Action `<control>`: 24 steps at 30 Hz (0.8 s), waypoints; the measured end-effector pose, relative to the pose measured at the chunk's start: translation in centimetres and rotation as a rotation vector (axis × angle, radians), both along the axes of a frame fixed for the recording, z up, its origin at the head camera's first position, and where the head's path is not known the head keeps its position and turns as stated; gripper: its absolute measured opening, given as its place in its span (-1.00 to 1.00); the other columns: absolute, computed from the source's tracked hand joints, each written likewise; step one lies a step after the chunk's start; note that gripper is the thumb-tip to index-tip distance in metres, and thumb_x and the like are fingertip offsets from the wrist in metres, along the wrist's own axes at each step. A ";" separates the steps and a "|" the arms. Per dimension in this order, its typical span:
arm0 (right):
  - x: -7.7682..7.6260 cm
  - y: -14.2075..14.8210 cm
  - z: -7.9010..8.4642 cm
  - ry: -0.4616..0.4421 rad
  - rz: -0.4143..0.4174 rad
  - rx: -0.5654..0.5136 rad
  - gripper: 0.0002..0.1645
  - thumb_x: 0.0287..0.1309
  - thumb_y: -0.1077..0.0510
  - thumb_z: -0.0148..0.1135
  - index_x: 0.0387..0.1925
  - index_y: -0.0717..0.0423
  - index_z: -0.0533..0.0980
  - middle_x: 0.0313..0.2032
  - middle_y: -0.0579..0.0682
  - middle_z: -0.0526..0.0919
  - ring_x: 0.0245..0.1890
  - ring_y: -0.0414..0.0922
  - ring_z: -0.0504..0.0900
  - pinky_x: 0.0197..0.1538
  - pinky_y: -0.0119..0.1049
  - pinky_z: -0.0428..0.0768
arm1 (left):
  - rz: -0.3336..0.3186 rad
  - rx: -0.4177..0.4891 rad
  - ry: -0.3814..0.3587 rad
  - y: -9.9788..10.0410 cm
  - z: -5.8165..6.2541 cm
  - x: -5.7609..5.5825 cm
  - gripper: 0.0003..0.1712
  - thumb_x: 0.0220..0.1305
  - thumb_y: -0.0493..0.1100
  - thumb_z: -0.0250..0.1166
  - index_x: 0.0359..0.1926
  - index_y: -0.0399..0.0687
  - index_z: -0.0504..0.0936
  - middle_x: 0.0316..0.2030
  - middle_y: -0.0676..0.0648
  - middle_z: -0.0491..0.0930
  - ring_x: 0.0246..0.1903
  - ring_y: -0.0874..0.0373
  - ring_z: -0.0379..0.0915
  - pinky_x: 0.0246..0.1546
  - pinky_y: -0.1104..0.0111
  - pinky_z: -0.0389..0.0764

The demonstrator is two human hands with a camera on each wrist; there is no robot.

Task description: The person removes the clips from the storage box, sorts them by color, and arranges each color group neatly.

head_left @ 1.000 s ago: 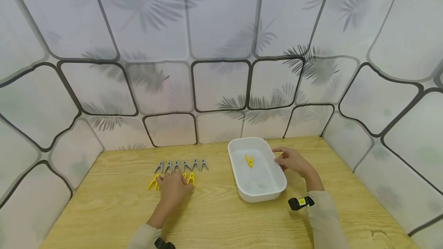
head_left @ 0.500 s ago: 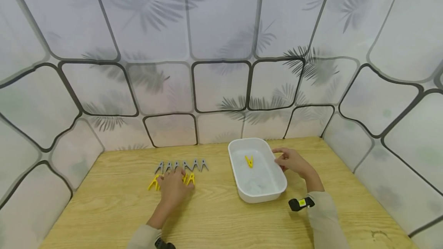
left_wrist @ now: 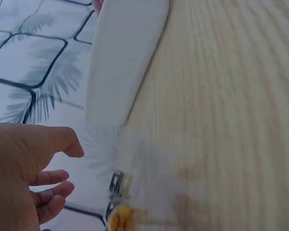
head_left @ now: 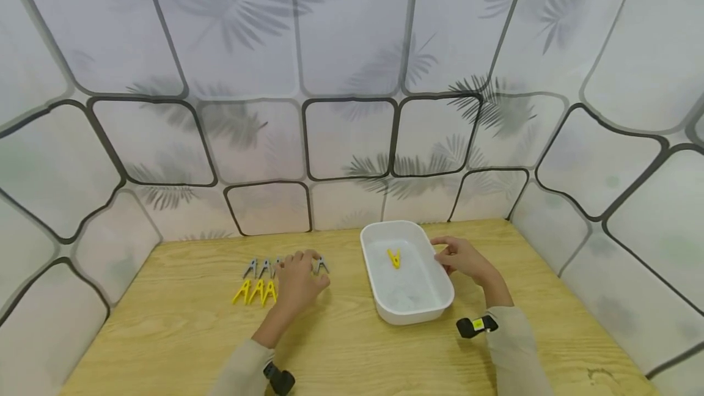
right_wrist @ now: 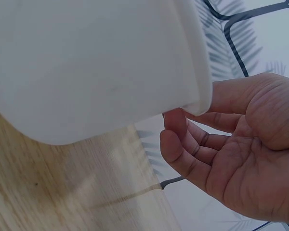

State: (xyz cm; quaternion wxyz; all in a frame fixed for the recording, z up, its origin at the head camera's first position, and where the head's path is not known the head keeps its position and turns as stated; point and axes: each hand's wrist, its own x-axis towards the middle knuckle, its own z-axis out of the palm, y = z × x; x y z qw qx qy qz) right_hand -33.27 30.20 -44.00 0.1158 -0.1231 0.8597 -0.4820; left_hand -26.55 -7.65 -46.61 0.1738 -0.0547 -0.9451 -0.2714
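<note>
My left hand (head_left: pixel 299 280) hovers over the right part of two rows of clothespins, covering some of them. In the left wrist view, its thumb (left_wrist: pixel 67 140) and loosely bent fingers (left_wrist: pixel 53 185) are apart, with nothing visible between them. Grey clothespins (head_left: pixel 250 268) form the back row and yellow clothespins (head_left: pixel 256 291) the front row. A white plastic tub (head_left: pixel 409 316) stands to the right, with one yellow clothespin (head_left: pixel 394 258) inside. My right hand (head_left: pixel 467 261) holds the tub's right rim, its fingers (right_wrist: pixel 173 144) curled at the edge in the right wrist view.
The wooden table (head_left: pixel 341 353) runs back to a patterned wall covering (head_left: pixel 352 139), which also encloses both sides. A dark wrist device (head_left: pixel 477 325) sits on the right wrist and another wrist device (head_left: pixel 279 377) on the left.
My left hand has moved right and slightly away from me, uncovering yellow clothespins on the left and covering grey ones. My right hand and the tub have stayed in place.
</note>
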 end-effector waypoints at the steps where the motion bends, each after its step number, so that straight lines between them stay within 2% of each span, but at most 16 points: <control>1: 0.0 0.0 0.0 0.002 0.003 -0.002 -0.43 0.39 0.28 0.16 0.36 0.41 0.33 -0.29 0.21 0.70 -0.44 -0.15 0.64 -0.23 -0.06 0.70 | -0.020 0.006 0.008 0.5 0.2 -0.2 -0.58 0.13 -0.14 0.41 0.02 -0.15 0.63 -0.13 -0.21 0.65 -0.16 -0.15 0.44 0.01 -0.21 0.29; 8: 0.1 0.0 0.0 0.007 0.006 -0.007 -0.42 0.39 0.29 0.16 0.36 0.42 0.33 -0.28 0.24 0.70 -0.44 -0.14 0.64 -0.25 -0.09 0.69 | -0.169 0.027 0.087 4.4 1.4 -2.0 -0.67 0.15 -0.21 0.41 -0.05 -0.15 0.63 -0.32 -0.10 0.57 -0.27 0.00 0.37 0.03 -0.17 0.27; 13: -0.1 0.3 0.0 0.005 -0.004 -0.003 -0.43 0.38 0.29 0.16 0.36 0.41 0.34 -0.31 0.17 0.71 -0.45 -0.14 0.64 -0.25 -0.10 0.70 | -0.254 0.020 0.109 7.0 2.7 -3.4 -0.71 0.18 -0.21 0.40 -0.06 -0.15 0.64 -0.30 -0.09 0.59 -0.21 -0.02 0.41 0.02 -0.10 0.28; 16: -0.2 0.4 0.0 0.004 -0.014 -0.008 -0.44 0.38 0.30 0.16 0.36 0.38 0.36 -0.31 0.14 0.71 -0.45 -0.14 0.64 -0.24 -0.10 0.70 | -0.303 -0.026 0.111 8.4 3.2 -4.4 -0.74 0.22 -0.20 0.39 -0.08 -0.11 0.63 -0.30 -0.08 0.59 -0.19 -0.02 0.42 0.00 -0.04 0.29; 20: -0.2 0.4 -0.2 0.007 -0.008 -0.017 -0.44 0.38 0.29 0.17 0.35 0.39 0.36 -0.32 0.15 0.70 -0.45 -0.14 0.64 -0.21 -0.03 0.70 | -0.350 -0.131 0.100 9.8 3.1 -5.6 -0.78 0.25 -0.17 0.39 -0.09 -0.05 0.65 -0.30 -0.06 0.58 -0.20 0.00 0.42 -0.02 0.01 0.29; 24: -0.1 0.2 -0.4 0.003 -0.008 -0.029 -0.43 0.37 0.28 0.18 0.34 0.40 0.36 -0.32 0.16 0.71 -0.45 -0.13 0.65 -0.20 0.00 0.70 | -0.378 -0.209 0.046 10.8 2.8 -6.6 -0.80 0.27 -0.16 0.39 -0.09 -0.05 0.67 -0.27 -0.06 0.60 -0.20 0.02 0.41 0.01 0.03 0.30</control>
